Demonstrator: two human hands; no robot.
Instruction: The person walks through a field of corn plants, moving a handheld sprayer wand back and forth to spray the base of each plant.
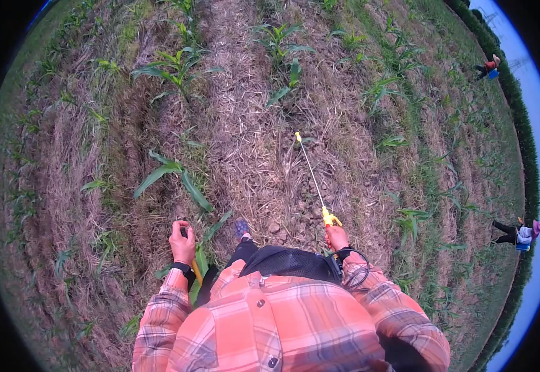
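My right hand (336, 237) is closed round the red and yellow handle of a sprayer wand (311, 170). The thin metal wand points forward over the straw-covered soil and ends in a yellow nozzle. A dark hose loops beside my right wrist. At the left, my left hand (183, 243) has its fingers curled at the top of a dark lever; a yellow-orange bar (197, 271) shows below it by the wrist. A young corn plant (177, 170) stands in front of my left hand.
Rows of young corn plants (174, 71) and weeds run through dry straw and soil. One blue and red shoe (242, 227) shows below me. Two people, one (519, 234) at the right edge and one (488, 67) farther up, stand near a tree line.
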